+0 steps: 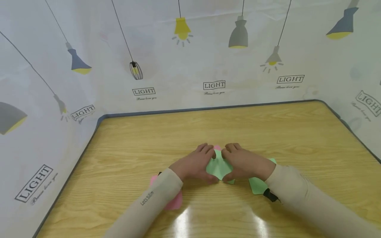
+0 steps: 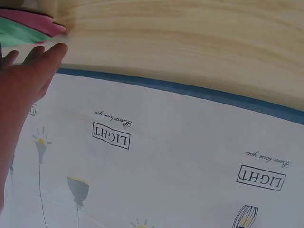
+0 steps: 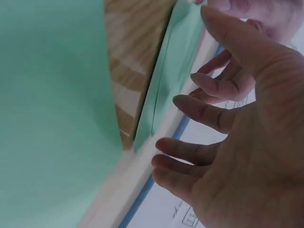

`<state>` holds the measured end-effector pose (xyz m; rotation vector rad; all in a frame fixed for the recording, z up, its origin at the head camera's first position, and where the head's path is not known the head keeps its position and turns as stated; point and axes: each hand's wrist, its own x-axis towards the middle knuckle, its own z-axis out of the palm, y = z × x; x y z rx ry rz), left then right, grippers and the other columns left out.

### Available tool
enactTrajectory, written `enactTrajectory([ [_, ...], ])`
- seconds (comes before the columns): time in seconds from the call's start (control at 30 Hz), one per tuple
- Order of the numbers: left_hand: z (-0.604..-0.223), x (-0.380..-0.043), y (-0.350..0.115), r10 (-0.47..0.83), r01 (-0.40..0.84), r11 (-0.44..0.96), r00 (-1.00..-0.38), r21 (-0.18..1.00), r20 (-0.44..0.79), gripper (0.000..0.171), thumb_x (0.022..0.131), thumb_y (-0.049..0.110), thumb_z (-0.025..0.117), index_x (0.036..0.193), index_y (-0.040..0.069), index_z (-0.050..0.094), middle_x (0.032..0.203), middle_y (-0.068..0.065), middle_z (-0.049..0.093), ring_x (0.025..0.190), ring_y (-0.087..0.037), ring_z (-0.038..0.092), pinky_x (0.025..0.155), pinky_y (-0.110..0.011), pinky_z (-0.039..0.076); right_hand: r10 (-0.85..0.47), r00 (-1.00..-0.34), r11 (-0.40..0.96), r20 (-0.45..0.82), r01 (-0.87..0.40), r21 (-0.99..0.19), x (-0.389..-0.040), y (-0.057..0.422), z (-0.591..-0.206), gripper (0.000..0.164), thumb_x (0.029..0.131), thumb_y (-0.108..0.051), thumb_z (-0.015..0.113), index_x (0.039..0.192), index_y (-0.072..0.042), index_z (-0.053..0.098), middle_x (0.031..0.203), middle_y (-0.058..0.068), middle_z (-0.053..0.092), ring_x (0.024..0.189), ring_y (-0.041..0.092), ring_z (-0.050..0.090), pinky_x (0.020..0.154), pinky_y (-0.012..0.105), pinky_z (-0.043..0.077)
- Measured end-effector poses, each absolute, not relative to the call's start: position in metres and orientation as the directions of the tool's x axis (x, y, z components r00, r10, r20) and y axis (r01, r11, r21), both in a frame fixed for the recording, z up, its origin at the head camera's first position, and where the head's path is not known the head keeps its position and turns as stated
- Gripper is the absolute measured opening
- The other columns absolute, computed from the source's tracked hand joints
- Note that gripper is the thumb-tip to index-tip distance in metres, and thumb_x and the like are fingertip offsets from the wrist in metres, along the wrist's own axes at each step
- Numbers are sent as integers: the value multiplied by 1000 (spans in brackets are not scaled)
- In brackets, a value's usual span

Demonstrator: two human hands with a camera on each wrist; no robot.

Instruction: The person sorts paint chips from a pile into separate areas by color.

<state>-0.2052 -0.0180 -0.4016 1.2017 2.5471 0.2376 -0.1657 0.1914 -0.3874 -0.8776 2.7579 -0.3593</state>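
Observation:
A thin light green sheet (image 1: 219, 168) lies between the two hands, with a bit of a pink sheet (image 1: 217, 147) showing behind its far edge. The left hand (image 1: 198, 164) rests at its left side, thumb near the front edge and fingers toward the back. At the right side is the right hand (image 1: 241, 162), arched in mirror fashion. In the right wrist view, the right-hand fingers (image 3: 202, 114) are spread and loosely bent, the thumb by the sheet's edge. Extended left-hand fingers (image 2: 47, 61) appear beside the green and pink layers in the left wrist view. Whether the sheets are paper or cloth, I cannot tell.
Another pink sheet (image 1: 176, 202) lies partly under the left forearm. A second green sheet (image 1: 257, 186) sits under the right wrist, by a small black object (image 1: 270, 195). The wooden table (image 1: 143, 138) is bordered by a lamp-printed white curtain (image 1: 178, 72).

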Motion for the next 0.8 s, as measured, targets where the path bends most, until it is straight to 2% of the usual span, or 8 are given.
enactTrajectory([
  [0.17, -407, -204, -23, 774, 718, 633, -592, 290, -226, 65, 83, 55, 72, 125, 11, 47, 154, -14, 26, 144, -34, 17, 114, -39, 24, -590, -795, 792, -142, -536, -291, -170, 181, -395, 69, 77, -43, 82, 117, 3, 51, 131, 27, 42, 124, 46, 39, 91, 48, 48],
  [0.4, -410, -204, -25, 782, 740, 624, -592, 251, -196, 61, 87, 52, 69, 126, 11, 48, 151, -13, 29, 142, -30, 23, 112, -35, 27, -620, -775, 769, -121, -569, -290, -173, 177, -397, 61, 79, -38, 81, 116, 1, 51, 119, 17, 42, 111, 36, 43, 84, 41, 49],
  [0.8, -413, -202, -26, 815, 785, 579, -565, 221, -129, 56, 88, 50, 68, 123, 9, 51, 147, -10, 35, 139, -27, 29, 111, -31, 28, -614, -784, 782, -95, -588, -204, -170, 175, -400, 66, 80, -43, 76, 121, 1, 50, 125, 24, 43, 115, 38, 44, 83, 41, 51],
])
